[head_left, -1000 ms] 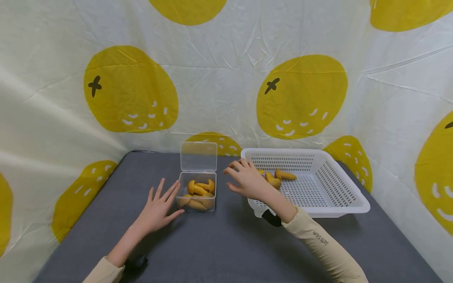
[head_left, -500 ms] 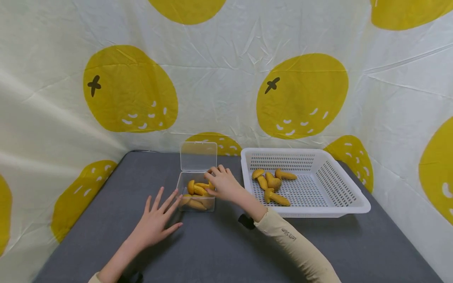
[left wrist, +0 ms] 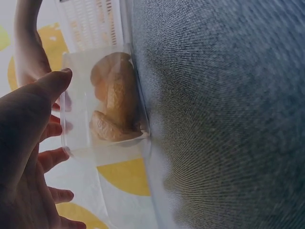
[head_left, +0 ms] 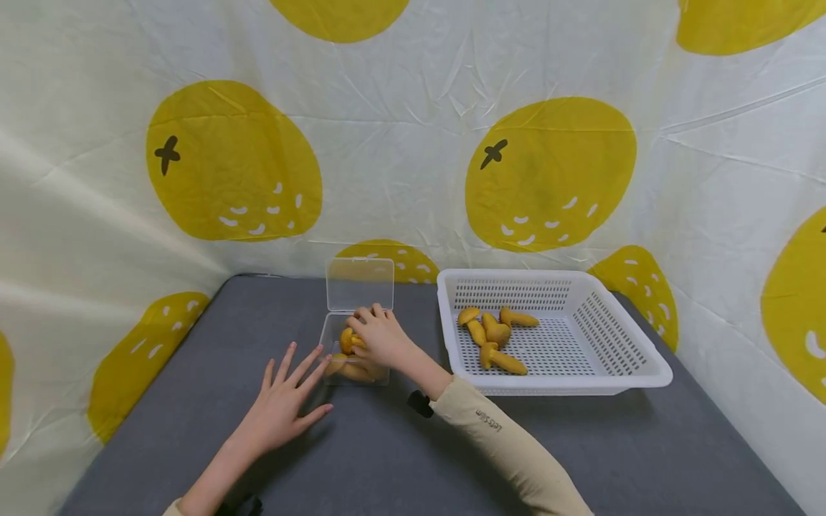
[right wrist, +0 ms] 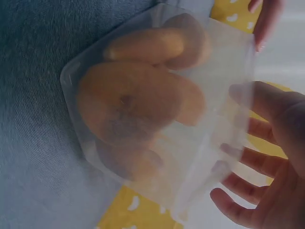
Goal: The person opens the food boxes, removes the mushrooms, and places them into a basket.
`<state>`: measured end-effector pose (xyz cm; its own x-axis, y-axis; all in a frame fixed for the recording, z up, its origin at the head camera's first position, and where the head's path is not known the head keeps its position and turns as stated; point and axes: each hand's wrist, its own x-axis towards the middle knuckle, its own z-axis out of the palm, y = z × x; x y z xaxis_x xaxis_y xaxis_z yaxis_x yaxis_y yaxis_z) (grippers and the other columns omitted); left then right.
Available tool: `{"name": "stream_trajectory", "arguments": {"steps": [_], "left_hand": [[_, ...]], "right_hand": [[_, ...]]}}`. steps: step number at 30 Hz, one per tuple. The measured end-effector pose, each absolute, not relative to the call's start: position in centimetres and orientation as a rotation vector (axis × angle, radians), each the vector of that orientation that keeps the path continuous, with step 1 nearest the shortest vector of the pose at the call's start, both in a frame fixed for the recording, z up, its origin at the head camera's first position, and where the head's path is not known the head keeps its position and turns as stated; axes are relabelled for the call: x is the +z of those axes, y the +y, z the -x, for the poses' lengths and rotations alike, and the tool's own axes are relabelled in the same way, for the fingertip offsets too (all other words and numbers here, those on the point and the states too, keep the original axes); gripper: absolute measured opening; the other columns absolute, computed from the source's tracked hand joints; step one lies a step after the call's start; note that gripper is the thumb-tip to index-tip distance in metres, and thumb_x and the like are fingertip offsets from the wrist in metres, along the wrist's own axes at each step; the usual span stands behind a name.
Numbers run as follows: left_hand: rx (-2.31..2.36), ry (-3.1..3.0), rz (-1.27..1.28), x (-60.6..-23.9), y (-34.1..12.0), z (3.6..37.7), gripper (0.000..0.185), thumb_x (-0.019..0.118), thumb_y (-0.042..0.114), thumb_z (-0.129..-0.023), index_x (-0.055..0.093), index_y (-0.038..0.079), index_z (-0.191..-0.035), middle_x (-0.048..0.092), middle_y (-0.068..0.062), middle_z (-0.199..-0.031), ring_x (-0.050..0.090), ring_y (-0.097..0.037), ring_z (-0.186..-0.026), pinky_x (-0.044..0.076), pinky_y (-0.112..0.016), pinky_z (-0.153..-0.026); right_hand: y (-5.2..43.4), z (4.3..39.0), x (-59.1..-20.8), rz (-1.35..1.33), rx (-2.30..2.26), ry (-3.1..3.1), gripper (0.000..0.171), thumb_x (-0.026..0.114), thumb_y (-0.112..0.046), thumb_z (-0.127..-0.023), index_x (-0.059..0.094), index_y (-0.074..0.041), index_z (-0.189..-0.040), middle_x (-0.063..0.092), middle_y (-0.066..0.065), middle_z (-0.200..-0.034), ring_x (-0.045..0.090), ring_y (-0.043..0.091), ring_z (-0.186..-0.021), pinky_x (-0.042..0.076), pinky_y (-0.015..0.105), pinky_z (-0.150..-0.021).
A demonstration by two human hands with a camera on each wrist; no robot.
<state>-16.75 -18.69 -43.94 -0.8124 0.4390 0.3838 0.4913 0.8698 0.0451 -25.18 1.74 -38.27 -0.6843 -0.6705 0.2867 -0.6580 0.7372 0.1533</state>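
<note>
A clear plastic box (head_left: 328, 331) with its lid (head_left: 359, 285) raised at the back holds several yellow-brown mushrooms (head_left: 348, 368). My right hand (head_left: 382, 340) reaches over the box's right side, its loosely bent fingertips inside the rim. In the right wrist view, thumb and fingers stand apart above the mushrooms (right wrist: 128, 100), with nothing seen between them. Spread wide, my left hand (head_left: 281, 403) lies at the box's front left. Its fingertips are at the rim in the left wrist view, where mushrooms (left wrist: 119, 100) show through the wall.
To the right of the box stands a white perforated plastic basket (head_left: 555, 383) with several mushrooms (head_left: 495, 331) on its left side. A dark grey cloth (head_left: 400, 459) covers the table. Behind it hangs a pale curtain (head_left: 393, 165) with yellow fruit prints.
My right hand has moved left from beside the basket into the box, uncovering the mushrooms in the basket. The left hand has barely shifted, staying spread at the box.
</note>
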Motion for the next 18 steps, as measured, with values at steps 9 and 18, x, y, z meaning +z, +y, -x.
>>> {"name": "stream_trajectory", "arguments": {"steps": [9, 18], "left_hand": [[-0.216, -2.647, 0.682, -44.1, -18.6, 16.8, 0.077, 0.065, 0.051, -0.073, 0.035, 0.023, -0.138, 0.03, -0.003, -0.145, 0.011, -0.037, -0.137, 0.025, -0.068, -0.092], [-0.203, -2.692, 0.674, -44.0, -18.6, 16.8, 0.079, 0.062, 0.055, -0.074, 0.032, 0.024, -0.14, 0.026, -0.001, -0.147, 0.013, -0.038, -0.136, 0.024, -0.068, -0.093]], "right_hand": [[1.0, 26.0, -39.2, -1.028, -0.091, -2.646, 0.038, 0.06, -0.04, -0.083, 0.054, -0.022, -0.116, 0.053, 0.0, -0.116, 0.048, 0.021, -0.099, 0.046, 0.034, -0.076], [0.4, 27.2, -39.8, -1.089, -0.157, -2.653, 0.046, 0.06, -0.046, -0.08, 0.052, -0.024, -0.119, 0.053, -0.002, -0.116, 0.046, 0.02, -0.1, 0.044, 0.033, -0.076]]}}
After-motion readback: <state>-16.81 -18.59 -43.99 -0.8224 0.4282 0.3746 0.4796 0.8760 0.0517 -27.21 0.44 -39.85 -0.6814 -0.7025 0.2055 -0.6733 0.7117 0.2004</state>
